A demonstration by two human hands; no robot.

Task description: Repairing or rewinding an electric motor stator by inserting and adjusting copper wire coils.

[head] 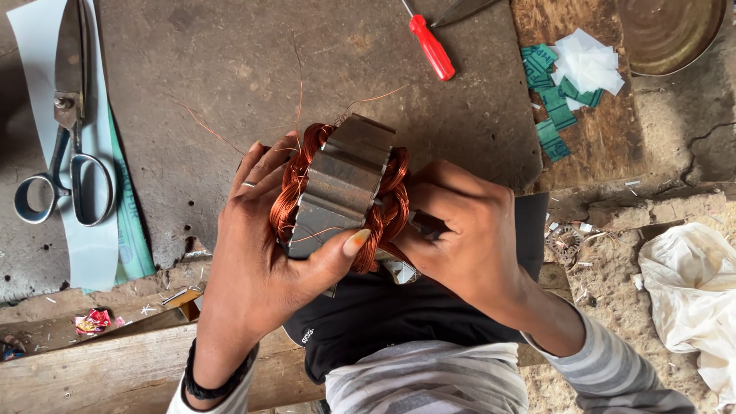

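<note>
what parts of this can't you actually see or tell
Head view, the only one:
- Right hand fingertips: hidden behind the motor stator, so any tool there cannot be told.
- Stator's far face and inside: covered by the left hand and copper windings.
- Large scissors: blade tips cut off by the top edge.
- Metal dish: partly cut off at the top.

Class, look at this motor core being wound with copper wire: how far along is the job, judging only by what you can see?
Done: thick copper coils already bulge from both ends of the metal core. In hand: the left hand cradles the core while the right hand presses at the coil on its side. Left: loose wire ends stick up untrimmed, and cut paper strips, scissors and a red screwdriver lie unused on the bench.
</note>
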